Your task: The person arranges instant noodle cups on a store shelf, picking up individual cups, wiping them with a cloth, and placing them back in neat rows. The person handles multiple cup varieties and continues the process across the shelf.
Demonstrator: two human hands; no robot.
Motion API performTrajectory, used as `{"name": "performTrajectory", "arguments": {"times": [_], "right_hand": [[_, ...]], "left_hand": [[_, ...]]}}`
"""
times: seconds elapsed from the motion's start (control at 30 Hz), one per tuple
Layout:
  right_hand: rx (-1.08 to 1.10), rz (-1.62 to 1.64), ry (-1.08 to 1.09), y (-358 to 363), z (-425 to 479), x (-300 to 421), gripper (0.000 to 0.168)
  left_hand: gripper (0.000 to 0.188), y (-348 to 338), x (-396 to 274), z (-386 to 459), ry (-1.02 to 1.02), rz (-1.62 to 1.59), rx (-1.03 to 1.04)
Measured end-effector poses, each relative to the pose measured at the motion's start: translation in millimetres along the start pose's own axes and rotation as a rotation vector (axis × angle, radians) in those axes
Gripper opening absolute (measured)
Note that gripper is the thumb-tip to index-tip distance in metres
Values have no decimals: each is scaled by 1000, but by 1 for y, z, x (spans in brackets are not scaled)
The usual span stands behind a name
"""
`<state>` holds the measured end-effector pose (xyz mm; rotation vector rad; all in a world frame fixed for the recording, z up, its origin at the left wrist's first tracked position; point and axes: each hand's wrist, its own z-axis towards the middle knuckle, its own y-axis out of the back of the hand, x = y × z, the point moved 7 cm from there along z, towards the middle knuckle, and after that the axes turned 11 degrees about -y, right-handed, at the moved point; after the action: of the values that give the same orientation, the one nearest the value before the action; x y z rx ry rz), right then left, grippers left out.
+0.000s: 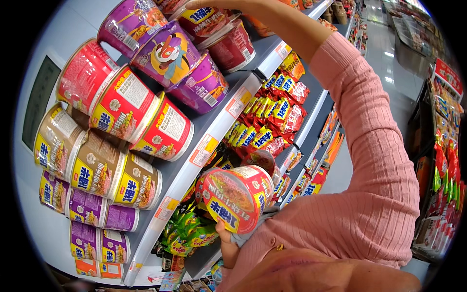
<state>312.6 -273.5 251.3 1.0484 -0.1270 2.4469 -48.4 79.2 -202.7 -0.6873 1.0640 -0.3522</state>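
Note:
Before my chest, my left hand [227, 239] holds a red and yellow instant noodle tub [233, 199] by its lower edge, its printed lid tilted towards the view. Part of a darker red tub [263, 160] shows just behind it; whether I hold that one too is unclear. My right arm stretches up to the top shelf. There, my right hand [215, 3] is partly cut off by the upper frame edge, over stacked dark red noodle tubs [228, 47]. Its fingers are mostly out of view, so its grip is hidden.
Stacked purple tubs [168, 54], red tubs [122, 102] and brown tubs [98, 164] line the grey shelf, with price tags [202, 149] along its edge. Below lie red noodle packets [277, 109] and green packets [189, 233]. Another display rack [437, 164] stands across the tiled aisle [386, 47].

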Motion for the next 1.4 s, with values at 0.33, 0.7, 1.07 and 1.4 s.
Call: {"name": "performTrajectory", "arguments": {"times": [0.33,0.7,1.07,1.4], "right_hand": [[253,317,-34,-54,-7,-15,134],[283,351,-131,-27,-10,-11,117],[429,362,-300,0,-35,3,116],[112,239,-64,25,37,51,119]], "left_hand": [[49,11,4,-12,-10,-41,26],[50,2,6,-18,0,-8,-18],[53,-3,3,-18,-1,41,-37],[55,-20,-1,-15,29,88,94]]}}
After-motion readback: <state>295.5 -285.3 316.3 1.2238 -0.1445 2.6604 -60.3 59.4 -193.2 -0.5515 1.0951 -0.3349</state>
